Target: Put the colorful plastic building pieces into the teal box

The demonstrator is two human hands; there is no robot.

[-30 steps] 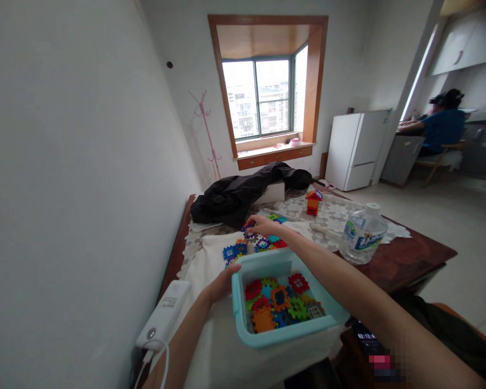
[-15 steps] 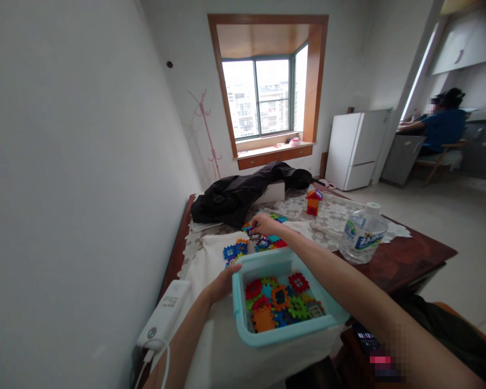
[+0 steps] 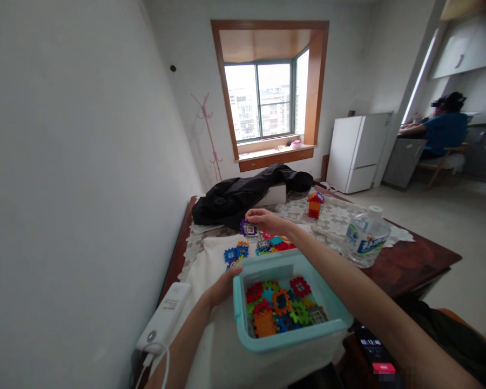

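Observation:
My left hand (image 3: 225, 284) is closed on the left rim of a light teal plastic bin (image 3: 285, 346). Inside it lie several notched building tiles, among them an orange tile (image 3: 264, 324) and a red window tile (image 3: 300, 286). Beyond the bin, my right hand (image 3: 263, 217) pinches a purple building tile (image 3: 243, 229) by its upper edge, above the table. A grey window piece shows beside the purple. Loose tiles lie below it, including a blue window tile (image 3: 230, 255) on the white cloth and a teal tile (image 3: 276, 240) partly behind the bin.
A small orange and red tile house (image 3: 314, 208) stands on the lace cloth. To the right is a large clear bottle (image 3: 366, 237); a white power bank (image 3: 164, 316) lies left. Black fabric (image 3: 251, 186) covers the far side. A person (image 3: 445, 127) sits in the background.
My right hand has lifted slightly from the loose tiles, with the purple tile now clearly visible in its fingers. My left hand stays on the bin rim.

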